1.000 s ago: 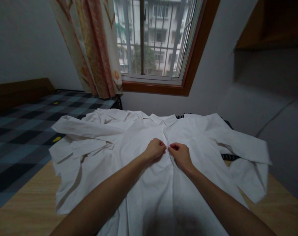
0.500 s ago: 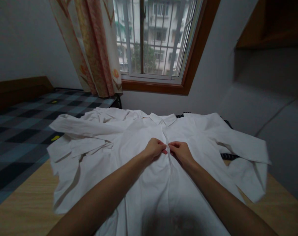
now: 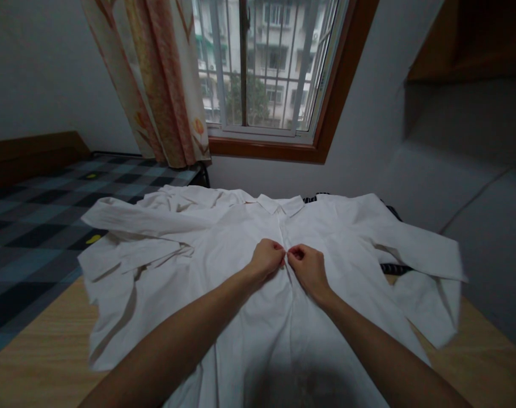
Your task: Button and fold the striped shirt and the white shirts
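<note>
A white collared shirt (image 3: 232, 238) lies spread front side up, its collar at the far end and its sleeves out to both sides. My left hand (image 3: 267, 258) pinches the shirt's front placket around the chest, from the left. Just across from it, my right hand (image 3: 308, 265) pinches the same placket, its fingertips almost touching those of the left. Any button between the fingers is too small or hidden to make out. More white cloth (image 3: 113, 300) lies bunched under the left sleeve.
A light wooden tabletop (image 3: 41, 334) bears the shirt. Some black-and-white striped fabric (image 3: 394, 269) shows beneath the right sleeve. To the left is a bed with a checked cover (image 3: 37, 226). Behind are a curtain (image 3: 164, 85) and a barred window (image 3: 258, 68); a wooden shelf (image 3: 474, 51) hangs upper right.
My right hand has turned slightly, its fingers curling more upright at the placket. The left hand stays in nearly the same place on the shirt. The whole view has shifted slightly.
</note>
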Tool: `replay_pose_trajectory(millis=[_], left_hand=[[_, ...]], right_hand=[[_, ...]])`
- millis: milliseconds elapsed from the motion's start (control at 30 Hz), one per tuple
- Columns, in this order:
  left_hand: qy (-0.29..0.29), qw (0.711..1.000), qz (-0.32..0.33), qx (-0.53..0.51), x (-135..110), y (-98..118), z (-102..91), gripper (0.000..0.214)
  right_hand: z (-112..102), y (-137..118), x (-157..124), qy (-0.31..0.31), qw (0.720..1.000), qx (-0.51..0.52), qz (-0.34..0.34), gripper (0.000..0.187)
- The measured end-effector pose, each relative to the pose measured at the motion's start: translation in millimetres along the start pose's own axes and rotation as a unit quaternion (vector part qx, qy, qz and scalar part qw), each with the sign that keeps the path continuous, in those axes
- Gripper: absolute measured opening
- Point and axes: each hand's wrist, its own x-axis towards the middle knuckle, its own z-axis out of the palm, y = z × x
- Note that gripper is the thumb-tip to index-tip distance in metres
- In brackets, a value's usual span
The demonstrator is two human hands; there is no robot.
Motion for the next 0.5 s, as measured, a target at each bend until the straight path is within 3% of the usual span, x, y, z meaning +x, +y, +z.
replay_pose_trajectory(millis=[200,367,500], left_hand=[[0.036,0.985,0.096,0.142,-6.7,8.8,-2.3,0.021],[0.027,0.960,0.163,0.228,-11.0,9.3,-6.2,0.024],[0.033,0.940,0.175,0.292,-10.8,3.5,-6.8,0.027]], right_hand=[[0.5,10.8,8.1,-0.044,0.994,0.069,0.069,0.016],[1.5,20.9,14.8,-0.125,0.943,0.245,0.190,0.014],[2.4,22.9,17.3,-0.086,0.943,0.266,0.183,0.018]])
